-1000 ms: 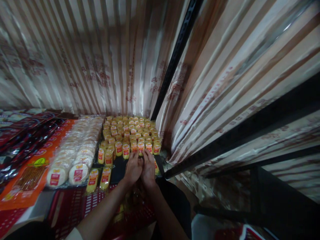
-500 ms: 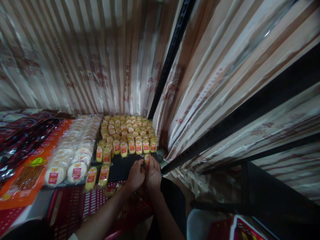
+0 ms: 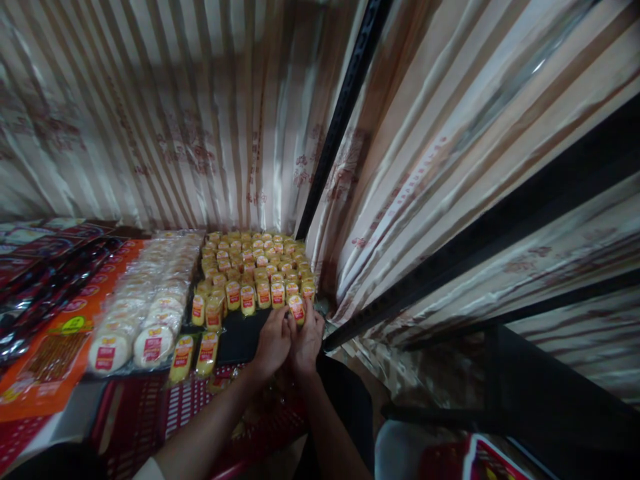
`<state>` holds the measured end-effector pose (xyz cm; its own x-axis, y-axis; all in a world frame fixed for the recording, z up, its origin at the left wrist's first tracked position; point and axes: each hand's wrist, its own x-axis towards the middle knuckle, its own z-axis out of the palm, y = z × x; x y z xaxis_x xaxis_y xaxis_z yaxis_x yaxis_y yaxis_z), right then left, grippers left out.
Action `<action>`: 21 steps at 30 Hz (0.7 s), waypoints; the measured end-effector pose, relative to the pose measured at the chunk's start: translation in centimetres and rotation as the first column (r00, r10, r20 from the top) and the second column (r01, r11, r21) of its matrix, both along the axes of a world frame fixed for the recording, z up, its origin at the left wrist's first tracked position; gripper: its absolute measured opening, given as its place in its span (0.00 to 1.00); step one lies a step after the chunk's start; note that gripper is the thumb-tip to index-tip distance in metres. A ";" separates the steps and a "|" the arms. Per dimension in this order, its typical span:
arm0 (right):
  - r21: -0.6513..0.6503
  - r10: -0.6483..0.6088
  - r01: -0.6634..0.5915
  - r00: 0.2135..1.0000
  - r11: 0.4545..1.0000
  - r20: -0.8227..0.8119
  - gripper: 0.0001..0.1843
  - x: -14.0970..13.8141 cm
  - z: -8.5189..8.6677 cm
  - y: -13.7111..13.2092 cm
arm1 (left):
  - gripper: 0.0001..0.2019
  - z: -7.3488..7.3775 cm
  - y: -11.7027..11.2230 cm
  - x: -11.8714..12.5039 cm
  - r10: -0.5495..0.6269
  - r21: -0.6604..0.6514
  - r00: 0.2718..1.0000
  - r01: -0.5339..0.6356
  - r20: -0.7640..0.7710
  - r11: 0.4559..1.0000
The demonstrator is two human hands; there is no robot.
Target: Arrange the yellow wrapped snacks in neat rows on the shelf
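Observation:
My left hand (image 3: 273, 343) and my right hand (image 3: 306, 340) are side by side at the front of a block of small yellow packets with red labels (image 3: 253, 267) on a dark shelf (image 3: 240, 340). Both hands close their fingers round one yellow packet (image 3: 297, 309), held upright at the front right of the rows. Two more yellow packets (image 3: 196, 353) lie loose at the shelf's front edge, left of my hands.
Round white cakes in clear wrap (image 3: 143, 313) lie left of the yellow packets, then orange flat packs (image 3: 55, 347) and dark red packs (image 3: 35, 273). A red basket (image 3: 150, 413) sits below the shelf. Striped curtain (image 3: 175, 120) and black shelf posts (image 3: 345, 113) stand behind.
My hands drew back from the front row, then rose forward again with a yellow packet now standing between the fingers at the row's right end.

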<state>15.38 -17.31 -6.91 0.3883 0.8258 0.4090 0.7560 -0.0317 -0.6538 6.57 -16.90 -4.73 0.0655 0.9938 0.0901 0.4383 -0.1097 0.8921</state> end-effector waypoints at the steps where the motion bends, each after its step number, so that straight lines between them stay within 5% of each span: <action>1: -0.014 -0.012 0.012 1.000 1.000 -0.003 0.26 -0.1 0.2 0.2 | 0.19 0.1 0.2 0.0 0.000 0.005 1.000 0.000 0.001 1.000; 21: 0.088 0.005 -0.005 1.000 0.996 -0.004 0.16 -0.1 -2.3 0.7 | 0.23 -1.0 0.8 -0.4 -0.098 0.032 0.991 0.101 -0.087 0.994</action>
<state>15.28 -16.59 -9.17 0.3862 0.7883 0.4790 0.7534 0.0300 -0.6568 6.18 -16.07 -5.74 0.1729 0.9781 0.1161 0.4981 -0.1885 0.8464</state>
